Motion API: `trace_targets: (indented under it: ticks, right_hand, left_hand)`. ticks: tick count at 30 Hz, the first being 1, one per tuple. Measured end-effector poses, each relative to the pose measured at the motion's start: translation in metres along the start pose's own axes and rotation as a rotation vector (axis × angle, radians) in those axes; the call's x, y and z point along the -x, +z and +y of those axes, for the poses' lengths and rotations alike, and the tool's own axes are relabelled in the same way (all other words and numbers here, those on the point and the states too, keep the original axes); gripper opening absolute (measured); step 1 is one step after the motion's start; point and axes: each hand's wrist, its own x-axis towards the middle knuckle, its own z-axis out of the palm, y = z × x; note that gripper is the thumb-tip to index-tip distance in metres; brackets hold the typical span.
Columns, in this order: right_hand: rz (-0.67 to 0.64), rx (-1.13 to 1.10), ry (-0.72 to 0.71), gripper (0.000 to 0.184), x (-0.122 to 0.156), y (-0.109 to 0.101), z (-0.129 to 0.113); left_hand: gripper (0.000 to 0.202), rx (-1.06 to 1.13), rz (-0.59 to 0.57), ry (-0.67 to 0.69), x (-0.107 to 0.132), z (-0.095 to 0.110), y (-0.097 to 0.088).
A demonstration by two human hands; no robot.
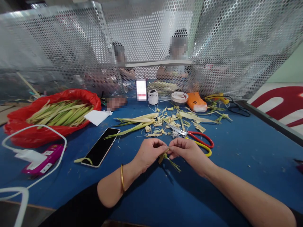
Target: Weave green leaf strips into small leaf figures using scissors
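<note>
One left hand (146,155), one right hand (190,154), fingers (162,149) clamped on a leafy piece (161,158), green strands (174,165) hanging below them.

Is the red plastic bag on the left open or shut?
Open: the red plastic bag has its mouth spread wide, with long leaf strips visible inside.

The blue desk (255,154) has free room at right. Red-and-yellow-handled metal scissors (187,133) stand just beyond the right hand (189,153), a flat black phone (101,146) leftward.
</note>
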Motion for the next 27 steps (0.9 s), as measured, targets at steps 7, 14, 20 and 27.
trace_targets:
  ticks: [7, 14, 20, 27]
  right_hand:
    - [0.01, 0.007, 0.006, 0.019, -0.0018, 0.0004, 0.0035]
    - [0.013, 0.049, -0.02, 0.018, -0.0023, 0.0027, 0.0057]
    - [0.033, 0.073, -0.039, 0.018, -0.0031, 0.0038, 0.0057]
    - [0.102, 0.01, -0.066, 0.018, -0.0055, 0.0003, 0.0049]
  left_hand:
    - [0.013, -0.006, 0.008, 0.009, -0.0011, -0.0028, 0.0009]
    - [0.01, -0.036, -0.011, -0.004, -0.0002, -0.0029, 0.0036]
    - [0.012, 0.0, -0.03, -0.021, -0.0012, -0.0056, 0.0056]
    - [0.033, 0.346, -0.083, -0.254, 0.0003, 0.0014, 0.0005]
